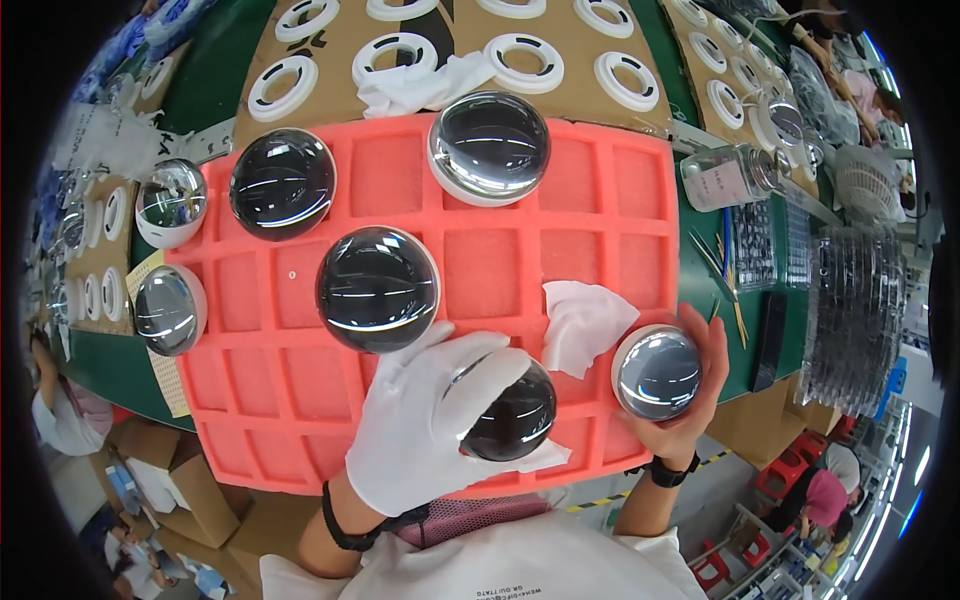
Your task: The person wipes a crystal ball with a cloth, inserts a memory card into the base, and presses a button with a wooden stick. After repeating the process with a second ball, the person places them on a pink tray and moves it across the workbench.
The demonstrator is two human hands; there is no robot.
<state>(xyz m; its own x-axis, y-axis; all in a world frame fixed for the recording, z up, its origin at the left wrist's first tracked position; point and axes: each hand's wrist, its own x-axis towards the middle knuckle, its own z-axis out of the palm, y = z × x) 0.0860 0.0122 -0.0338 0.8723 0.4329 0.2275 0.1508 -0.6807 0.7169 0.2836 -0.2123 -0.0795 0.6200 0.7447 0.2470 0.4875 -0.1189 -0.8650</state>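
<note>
My bench has a green top (215,75), and a red foam tray (600,215) with square pockets lies across the middle of it in front of me. Behind the tray lie brown cardboard sheets (330,55) carrying rows of white rings (283,87), with a white cloth (420,85) at the near edge. To the right of the tray stand a clear glass bottle (728,175) and a stack of clear plastic trays (855,320).

A dark, glossy glass dome lens (515,415) sits half covered under a white-gloved hand, near the front edge of the red foam tray (600,190). A second clear dome lens in a white ring (657,372) stands tilted at the tray's front right corner.
</note>
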